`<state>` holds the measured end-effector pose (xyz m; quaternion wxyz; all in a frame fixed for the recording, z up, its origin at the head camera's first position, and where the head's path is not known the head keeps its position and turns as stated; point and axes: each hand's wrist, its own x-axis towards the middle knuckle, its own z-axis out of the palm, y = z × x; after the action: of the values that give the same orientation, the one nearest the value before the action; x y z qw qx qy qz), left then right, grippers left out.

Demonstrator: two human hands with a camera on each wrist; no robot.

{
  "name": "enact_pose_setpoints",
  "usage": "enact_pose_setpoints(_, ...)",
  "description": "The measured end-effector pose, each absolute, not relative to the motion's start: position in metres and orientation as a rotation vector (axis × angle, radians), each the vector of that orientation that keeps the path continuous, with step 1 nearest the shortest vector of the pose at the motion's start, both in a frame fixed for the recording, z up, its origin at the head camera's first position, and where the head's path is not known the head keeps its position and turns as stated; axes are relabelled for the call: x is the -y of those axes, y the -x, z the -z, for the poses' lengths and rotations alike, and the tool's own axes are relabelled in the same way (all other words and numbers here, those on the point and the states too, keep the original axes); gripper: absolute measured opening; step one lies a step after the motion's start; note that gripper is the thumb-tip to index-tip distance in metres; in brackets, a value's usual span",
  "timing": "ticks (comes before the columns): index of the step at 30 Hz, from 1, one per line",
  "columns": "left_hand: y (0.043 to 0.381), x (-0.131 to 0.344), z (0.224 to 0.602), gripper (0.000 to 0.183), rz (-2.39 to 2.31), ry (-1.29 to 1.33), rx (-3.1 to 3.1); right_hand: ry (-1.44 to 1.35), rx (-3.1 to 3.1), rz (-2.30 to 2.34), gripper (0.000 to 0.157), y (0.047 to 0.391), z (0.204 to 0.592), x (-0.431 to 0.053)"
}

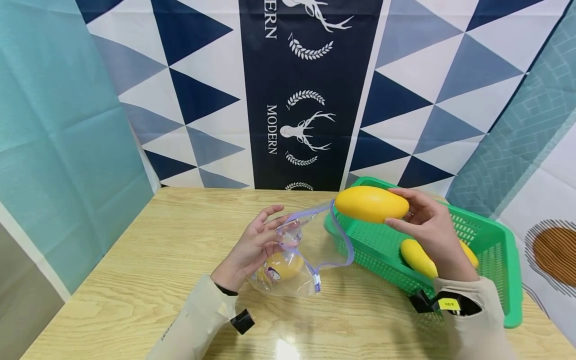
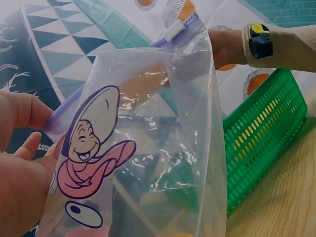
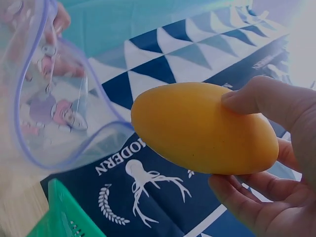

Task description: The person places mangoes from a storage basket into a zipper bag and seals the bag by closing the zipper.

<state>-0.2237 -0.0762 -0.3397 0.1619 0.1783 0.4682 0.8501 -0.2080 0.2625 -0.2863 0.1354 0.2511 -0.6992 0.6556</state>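
My right hand (image 1: 434, 230) grips a smooth yellow mango (image 1: 371, 204) by one end, thumb on one side and fingers on the other. The mango's far end is right at the mouth of a clear plastic zip bag (image 1: 321, 245) with a purple edge and a white slider (image 2: 176, 30). Near that mouth, my left hand (image 1: 252, 245) pinches the bag's rim, which gapes toward the mango. A cartoon figure (image 2: 85, 143) is printed on the bag's side. Another yellow mango (image 1: 290, 267) shows through the plastic at the bottom of the bag.
A green perforated basket (image 1: 510, 265) stands on the right of the wooden table (image 1: 180, 235), under my right forearm. Inside lie yellow mangoes (image 1: 417, 257), partly hidden by that arm. Patterned cloth (image 1: 306, 75) hangs behind the table.
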Motion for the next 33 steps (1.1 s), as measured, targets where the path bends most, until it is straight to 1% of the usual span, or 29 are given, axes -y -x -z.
enact_pose_setpoints(10, 0.224, 0.078, 0.340, 0.058, -2.421, -0.517, -1.335, -0.750, 2.004, -1.936, 0.055, 0.203, 0.290, -0.259)
enact_pose_setpoints(20, 0.224, 0.080, 0.338, 0.056, -2.444, -0.496, -1.341, -0.913, 1.986, -1.965, 0.056, 0.198, 0.293, -0.252)
enact_pose_setpoints(33, 0.225, 0.081, 0.340, 0.056, -2.442, -0.531, -1.332, -1.073, 2.067, -1.939, 0.053, 0.203, 0.302, -0.240)
